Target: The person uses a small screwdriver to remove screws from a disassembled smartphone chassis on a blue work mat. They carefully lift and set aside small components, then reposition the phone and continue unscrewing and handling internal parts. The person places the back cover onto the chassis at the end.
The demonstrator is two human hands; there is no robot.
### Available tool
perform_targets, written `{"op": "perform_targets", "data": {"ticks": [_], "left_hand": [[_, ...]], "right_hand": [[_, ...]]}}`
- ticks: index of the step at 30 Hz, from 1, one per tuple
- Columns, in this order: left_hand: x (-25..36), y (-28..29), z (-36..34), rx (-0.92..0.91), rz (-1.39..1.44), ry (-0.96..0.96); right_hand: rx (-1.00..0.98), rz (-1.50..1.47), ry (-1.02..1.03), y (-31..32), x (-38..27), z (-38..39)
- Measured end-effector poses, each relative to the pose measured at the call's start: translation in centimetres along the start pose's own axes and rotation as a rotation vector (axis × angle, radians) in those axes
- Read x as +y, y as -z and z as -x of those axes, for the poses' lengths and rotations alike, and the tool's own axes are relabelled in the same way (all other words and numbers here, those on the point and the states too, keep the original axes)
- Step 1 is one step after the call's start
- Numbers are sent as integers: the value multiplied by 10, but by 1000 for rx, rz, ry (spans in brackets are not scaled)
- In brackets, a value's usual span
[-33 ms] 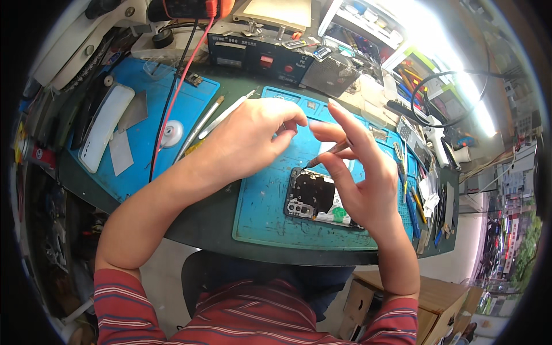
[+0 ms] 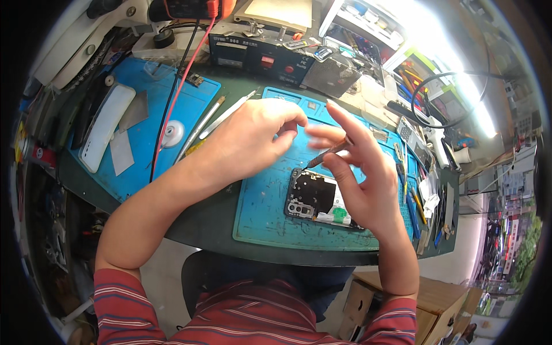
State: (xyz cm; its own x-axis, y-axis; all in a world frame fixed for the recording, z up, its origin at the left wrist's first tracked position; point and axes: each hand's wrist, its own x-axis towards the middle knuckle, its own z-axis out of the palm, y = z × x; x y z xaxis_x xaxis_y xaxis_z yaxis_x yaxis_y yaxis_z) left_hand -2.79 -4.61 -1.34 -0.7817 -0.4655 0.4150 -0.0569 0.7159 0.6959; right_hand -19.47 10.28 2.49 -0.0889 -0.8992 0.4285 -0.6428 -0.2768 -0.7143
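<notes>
An opened smartphone [image 2: 313, 194] lies on the blue work mat [image 2: 264, 224], its black cover plate, camera lenses and a green patch showing. My right hand [image 2: 368, 178] is above the phone's right part, holding a slim screwdriver [image 2: 322, 158] between thumb and fingers. The tool's tip points down to the left, near the phone's upper left corner; whether it touches cannot be told. Left of the phone, my left hand [image 2: 256, 135] hovers over the mat with thumb and forefinger brought together. Anything in that pinch is too small or hidden to make out.
On a second blue mat to the left lie a white phone cover [image 2: 106, 127] and a round white piece [image 2: 172, 133]. A red cable [image 2: 187, 72] hangs across it. Behind stands a black bench device [image 2: 259, 57]. Pens and tools [image 2: 415, 204] crowd the right side.
The fingers of my right hand have shifted slightly and some are blurred; the screwdriver has tilted a little with them. My left hand and the phone stay in place.
</notes>
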Motion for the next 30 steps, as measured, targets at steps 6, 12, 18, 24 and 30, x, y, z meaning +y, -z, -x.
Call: {"op": "perform_targets", "data": {"ticks": [6,12,18,24,30], "left_hand": [[3,0,2,9,-16,-2],[1,0,1,-53,-18,-33],[-1,-1,4,-102,-16,-13],[8,4,2,-186,77,9],[16,4,0,-195,181,59]], "right_hand": [[10,107,61,0,1,-2],[-15,92,-37,3,7,4],[19,-89,-68,-2,2,3],[-30,130,78,4,7,2],[204,-139,60,12,16,4]]}}
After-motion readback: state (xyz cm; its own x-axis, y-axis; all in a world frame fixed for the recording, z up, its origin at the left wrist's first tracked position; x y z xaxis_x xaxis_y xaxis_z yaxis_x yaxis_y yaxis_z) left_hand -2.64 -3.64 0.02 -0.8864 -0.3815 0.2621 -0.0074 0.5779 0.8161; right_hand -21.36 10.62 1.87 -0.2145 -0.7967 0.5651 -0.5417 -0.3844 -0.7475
